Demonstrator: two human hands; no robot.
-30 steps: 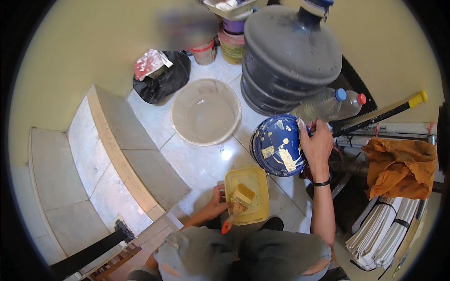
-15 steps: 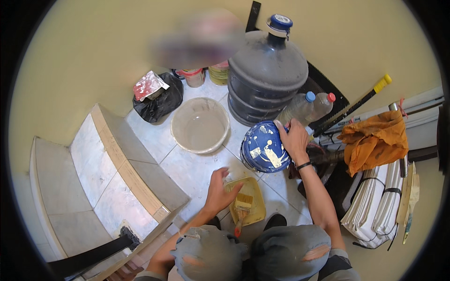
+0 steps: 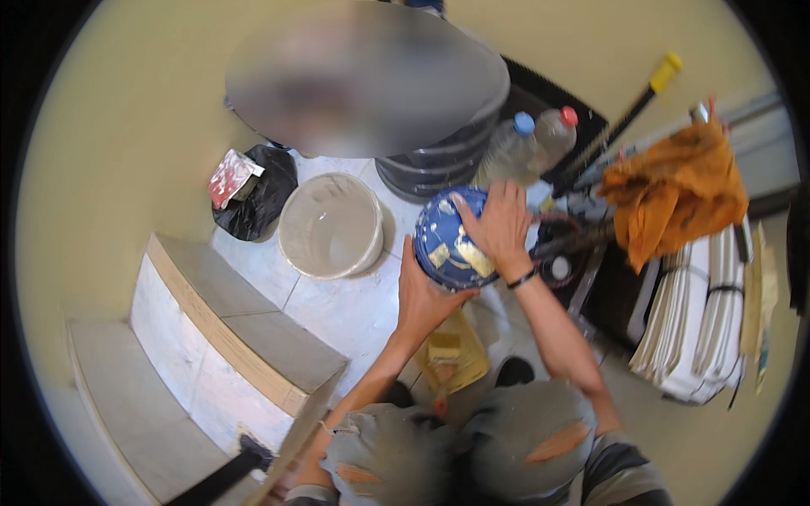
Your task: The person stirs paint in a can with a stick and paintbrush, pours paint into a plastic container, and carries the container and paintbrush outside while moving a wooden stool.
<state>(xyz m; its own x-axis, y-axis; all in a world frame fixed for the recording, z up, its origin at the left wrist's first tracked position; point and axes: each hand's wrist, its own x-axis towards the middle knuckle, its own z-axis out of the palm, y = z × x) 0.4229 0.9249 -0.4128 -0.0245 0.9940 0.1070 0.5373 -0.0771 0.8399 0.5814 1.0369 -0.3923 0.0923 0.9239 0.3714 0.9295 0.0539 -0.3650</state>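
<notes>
A blue, paint-spattered lid [image 3: 451, 257] tops a container that I grip with both hands. My left hand [image 3: 422, 299] curves around its lower left side, and my right hand [image 3: 498, 228] lies over its upper right, fingers on the lid. Below it a shallow yellow tray [image 3: 471, 354] sits on the floor between my feet, holding a paintbrush [image 3: 445, 358] with an orange-tipped handle. A whitish round bucket [image 3: 329, 228] stands to the left of the lidded container.
A black bag [image 3: 266, 194], a large grey water jug [image 3: 430, 173] and two plastic bottles [image 3: 548, 148] stand at the back. Tiled steps [image 3: 215, 337] rise at left. An orange cloth [image 3: 675, 185] and bundled white sheets [image 3: 688, 329] crowd the right, near a yellow-handled tool [image 3: 641, 110].
My left hand has left the tray and moved up onto the blue-lidded container. My right hand stays on it, further over the top. The view has shifted.
</notes>
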